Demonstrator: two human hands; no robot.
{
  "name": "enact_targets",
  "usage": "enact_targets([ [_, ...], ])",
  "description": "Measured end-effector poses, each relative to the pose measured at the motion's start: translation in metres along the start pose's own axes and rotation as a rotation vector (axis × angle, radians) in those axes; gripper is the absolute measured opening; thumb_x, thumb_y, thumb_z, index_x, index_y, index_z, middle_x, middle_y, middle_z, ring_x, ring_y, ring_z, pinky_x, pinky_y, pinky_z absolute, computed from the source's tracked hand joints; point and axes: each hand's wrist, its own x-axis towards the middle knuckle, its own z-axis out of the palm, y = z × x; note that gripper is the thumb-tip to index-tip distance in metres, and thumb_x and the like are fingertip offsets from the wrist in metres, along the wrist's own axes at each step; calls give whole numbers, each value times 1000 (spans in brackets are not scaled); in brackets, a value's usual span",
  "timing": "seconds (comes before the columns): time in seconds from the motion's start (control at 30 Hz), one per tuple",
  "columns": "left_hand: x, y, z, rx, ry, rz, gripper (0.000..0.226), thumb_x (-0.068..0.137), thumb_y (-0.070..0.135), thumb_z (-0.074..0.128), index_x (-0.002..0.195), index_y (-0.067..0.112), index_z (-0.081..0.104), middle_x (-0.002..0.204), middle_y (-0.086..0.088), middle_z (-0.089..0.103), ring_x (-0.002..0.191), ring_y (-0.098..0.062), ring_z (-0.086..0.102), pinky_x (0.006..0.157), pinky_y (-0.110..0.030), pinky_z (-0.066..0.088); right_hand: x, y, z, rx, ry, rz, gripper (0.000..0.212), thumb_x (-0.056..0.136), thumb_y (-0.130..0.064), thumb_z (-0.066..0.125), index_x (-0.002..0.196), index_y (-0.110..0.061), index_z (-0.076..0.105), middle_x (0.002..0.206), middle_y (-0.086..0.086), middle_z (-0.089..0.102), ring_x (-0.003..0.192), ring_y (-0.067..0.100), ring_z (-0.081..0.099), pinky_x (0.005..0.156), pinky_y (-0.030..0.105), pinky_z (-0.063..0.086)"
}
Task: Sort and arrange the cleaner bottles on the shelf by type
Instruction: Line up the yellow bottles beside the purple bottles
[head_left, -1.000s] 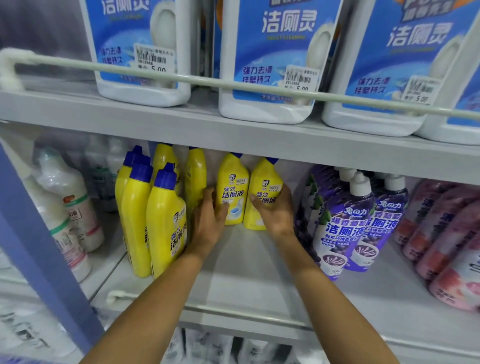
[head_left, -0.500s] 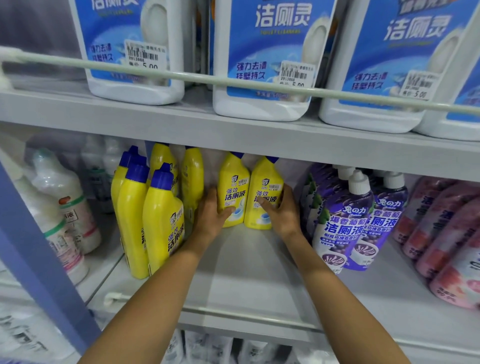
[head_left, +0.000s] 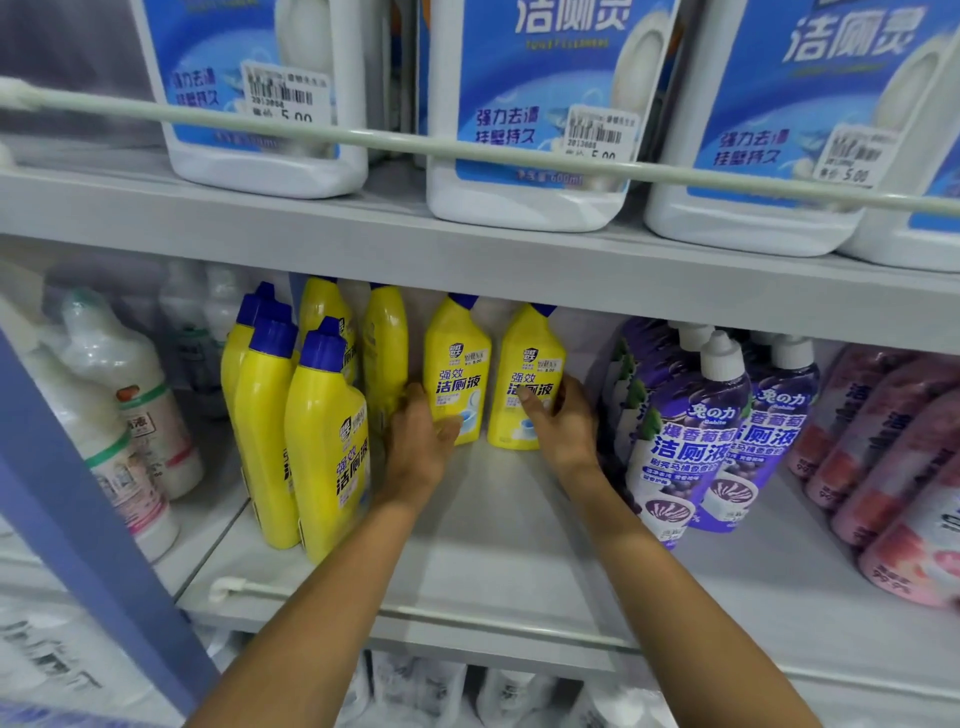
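Observation:
Two yellow cleaner bottles with blue caps stand side by side at the back of the middle shelf (head_left: 493, 545). My left hand (head_left: 422, 441) grips the lower part of the left bottle (head_left: 457, 369). My right hand (head_left: 561, 426) grips the right bottle (head_left: 532, 364) around its label. Several more yellow bottles (head_left: 317, 441) stand in a group just left of my left hand. Purple cleaner bottles (head_left: 691, 431) with white caps stand right of my right hand.
Pink bottles (head_left: 893, 457) fill the far right of the shelf. White bottles (head_left: 124, 395) stand in the bay to the left, behind a blue upright (head_left: 78, 519). Big white jugs with blue labels (head_left: 535, 114) sit on the shelf above, behind a rail (head_left: 363, 137).
The right yellow bottle has shifted slightly right, opening a small gap between the pair. Both hands stay on their bottles, and the camera has moved closer.

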Motion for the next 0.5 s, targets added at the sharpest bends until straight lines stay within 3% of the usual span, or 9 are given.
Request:
enact_targets([
  [0.1,3,1,2,-70,4,-47,61,81,44,80,124,11,52,122,-10,72,115,-33,66,102,-53,49,-1,1,6,34,-23,6,41,90,-32,79,122,-11,63,104,0,73,94,18,71,83,30,58],
  [0.17,7,6,1,-83,-16,-72,62,81,40,81,126,10,52,124,-11,71,116,-34,65,101,-47,50,-3,0,9,46,-27,5,41,90,-34,79,121,-13,62,106,1,74,95,20,72,87,37,59],
  [0.3,12,11,1,-95,-32,-82,59,82,25,83,129,3,53,127,-14,69,117,-37,64,92,-37,47,-3,2,9,65,-24,-14,37,88,-38,79,115,-20,62,102,0,76,91,18,74,84,42,62],
  [0.5,11,8,0,-133,-40,-74,63,81,21,84,133,4,54,130,-14,68,118,-33,64,96,-38,48,3,7,9,38,-5,8,39,85,-40,81,113,-21,63,101,2,76,92,21,74,85,47,60],
])
